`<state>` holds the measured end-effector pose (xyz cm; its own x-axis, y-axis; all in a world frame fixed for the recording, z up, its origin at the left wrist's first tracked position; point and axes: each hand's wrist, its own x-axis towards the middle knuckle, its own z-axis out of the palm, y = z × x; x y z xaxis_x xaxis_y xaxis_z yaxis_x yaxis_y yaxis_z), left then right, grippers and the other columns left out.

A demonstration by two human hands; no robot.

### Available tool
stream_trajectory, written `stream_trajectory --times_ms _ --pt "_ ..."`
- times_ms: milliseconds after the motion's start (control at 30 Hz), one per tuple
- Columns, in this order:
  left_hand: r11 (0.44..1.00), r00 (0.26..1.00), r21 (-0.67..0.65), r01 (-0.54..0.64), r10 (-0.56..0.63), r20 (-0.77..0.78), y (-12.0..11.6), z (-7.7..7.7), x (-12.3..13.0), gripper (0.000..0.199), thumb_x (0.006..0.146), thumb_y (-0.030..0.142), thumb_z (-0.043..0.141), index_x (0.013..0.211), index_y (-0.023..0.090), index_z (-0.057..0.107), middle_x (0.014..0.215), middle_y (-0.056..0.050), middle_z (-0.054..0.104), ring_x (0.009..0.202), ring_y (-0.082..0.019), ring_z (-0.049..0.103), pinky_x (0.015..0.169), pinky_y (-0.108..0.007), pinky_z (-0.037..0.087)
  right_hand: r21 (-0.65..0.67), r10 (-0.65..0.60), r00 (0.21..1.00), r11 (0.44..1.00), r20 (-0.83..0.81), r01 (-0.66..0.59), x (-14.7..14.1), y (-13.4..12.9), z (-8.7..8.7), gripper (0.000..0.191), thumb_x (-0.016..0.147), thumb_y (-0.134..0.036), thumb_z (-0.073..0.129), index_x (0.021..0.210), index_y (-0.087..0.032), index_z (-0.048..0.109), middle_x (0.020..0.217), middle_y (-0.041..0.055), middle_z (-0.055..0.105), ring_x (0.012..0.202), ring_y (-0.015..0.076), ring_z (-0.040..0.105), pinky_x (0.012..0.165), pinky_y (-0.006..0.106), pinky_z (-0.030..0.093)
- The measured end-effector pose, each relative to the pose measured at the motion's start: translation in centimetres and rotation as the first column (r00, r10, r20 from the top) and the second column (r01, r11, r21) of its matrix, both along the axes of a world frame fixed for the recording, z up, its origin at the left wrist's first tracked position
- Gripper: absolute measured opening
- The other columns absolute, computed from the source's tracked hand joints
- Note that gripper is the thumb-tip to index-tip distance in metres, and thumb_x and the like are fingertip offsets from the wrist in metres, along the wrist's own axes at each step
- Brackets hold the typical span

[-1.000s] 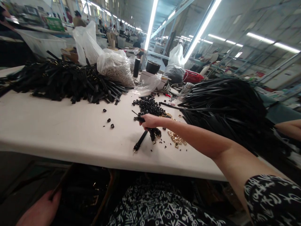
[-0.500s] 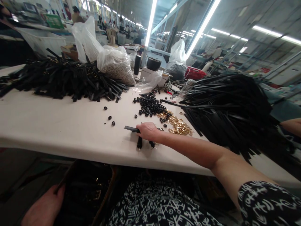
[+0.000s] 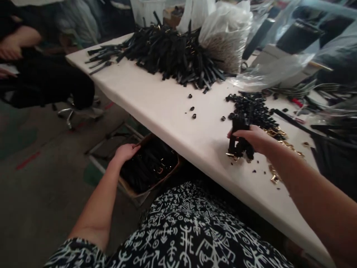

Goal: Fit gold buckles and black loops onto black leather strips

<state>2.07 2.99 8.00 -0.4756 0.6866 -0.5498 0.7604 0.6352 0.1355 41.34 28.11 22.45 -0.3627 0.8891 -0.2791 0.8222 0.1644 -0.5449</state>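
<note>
The right hand [image 3: 257,138] has fingers closed around one bundle of black straps [image 3: 240,130] at right, over the table [image 3: 167,108]; the left hand [image 3: 126,152] grips one box [image 3: 131,191]. Unlike before, the bundle is more upright.

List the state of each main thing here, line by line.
Cardboard box: open, filled with black straps
Left hand: on the box's rim
Held straps: bunched in right hand
Strap pile: heaped, ends splayed
Clear bag: bulging with small pieces
Black fittings: loose, mostly piled
Gold fittings: loose, scattered
</note>
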Motion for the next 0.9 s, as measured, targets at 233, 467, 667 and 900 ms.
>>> stream_trajectory --times_ms 233,467,667,900 --pt "0.997 0.988 0.083 0.002 -0.015 0.151 0.0 -0.9 -2.0 0.06 0.085 0.063 0.044 0.114 0.02 0.074 0.108 -0.01 0.075 0.104 -0.032 0.066 0.086 -0.033 0.047 -0.019 -0.216 0.638 0.953 -0.739 0.301 -0.3 -0.4 2.8 0.013 0.079 -0.008 0.065 0.08 -0.019 0.059 0.064 -0.0046 0.051 0.055 0.0079 0.053 0.075 0.035 0.054" --pt "0.974 0.934 0.187 -0.127 0.054 0.354 -2.1 -1.9 -2.8 0.064 0.075 0.068 0.052 0.113 0.021 0.073 0.11 -0.004 0.075 0.106 -0.028 0.066 0.091 -0.03 0.047 0.207 -0.115 0.85 0.945 -0.514 0.253 -0.9 -0.4 -0.8 0.006 0.076 -0.015 0.071 0.074 -0.016 0.066 0.068 0.0029 0.065 0.061 0.0125 0.058 0.071 0.032 0.05" --pt "0.931 0.855 0.257 -0.258 0.096 0.51 -3.3 -2.8 -2.8 0.069 0.072 0.069 0.055 0.114 0.018 0.072 0.112 -0.005 0.075 0.106 -0.027 0.066 0.093 -0.029 0.049 0.196 0.001 0.884 0.975 -0.467 0.103 -1.5 -1.3 0.7 0.017 0.08 -0.035 0.072 0.078 -0.018 0.073 0.081 0.0079 0.069 0.074 0.0171 0.061 0.073 0.034 0.049" --pt "0.897 0.818 0.286 -0.336 0.127 0.561 -3.4 -2.9 -2.4 0.065 0.07 0.068 0.06 0.109 0.018 0.074 0.11 -0.006 0.075 0.106 -0.029 0.066 0.098 -0.034 0.047 0.275 0.573 0.423 0.766 -0.702 -0.582 -12.5 -8.1 1.0 0.018 0.09 -0.036 0.064 0.085 -0.019 0.059 0.084 0.0033 0.064 0.075 0.0148 0.061 0.07 0.031 0.052"
